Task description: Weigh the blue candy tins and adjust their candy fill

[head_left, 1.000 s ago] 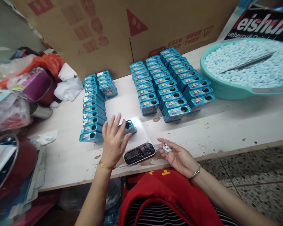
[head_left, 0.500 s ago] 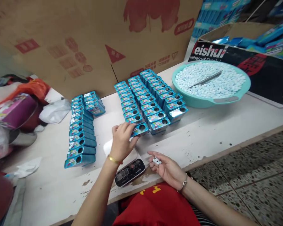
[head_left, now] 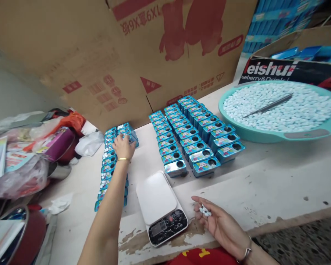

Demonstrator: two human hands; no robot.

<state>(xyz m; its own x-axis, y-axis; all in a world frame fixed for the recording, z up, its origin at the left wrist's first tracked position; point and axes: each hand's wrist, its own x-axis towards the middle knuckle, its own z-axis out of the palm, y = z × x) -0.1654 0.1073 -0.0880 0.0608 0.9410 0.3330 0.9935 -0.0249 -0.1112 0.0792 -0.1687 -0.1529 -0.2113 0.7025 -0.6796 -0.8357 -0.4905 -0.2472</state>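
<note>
My left hand (head_left: 124,147) reaches to the left group of tins, its fingers closed around a blue tin (head_left: 133,137) at the front of the short row; the hand hides most of that tin. Beside it runs a longer row of blue tins (head_left: 108,167), with pale candies lying on several tops. My right hand (head_left: 219,222), palm up and fingers curled, holds a few pale blue-white candies (head_left: 205,211). Between the hands lies a white kitchen scale (head_left: 157,197) with a black control panel and a bare weighing plate.
Several rows of blue tins with round holes (head_left: 195,147) stand mid-table. A turquoise basin (head_left: 253,136) of candies with tweezers (head_left: 267,105) is at right. Behind are a large cardboard box (head_left: 99,55) and an open black-printed carton (head_left: 276,71). Bags and a red pot (head_left: 34,235) crowd the left.
My left hand has carried a tin from the front of the middle rows leftward to the short row. My right hand still holds the candies. The view has shifted.
</note>
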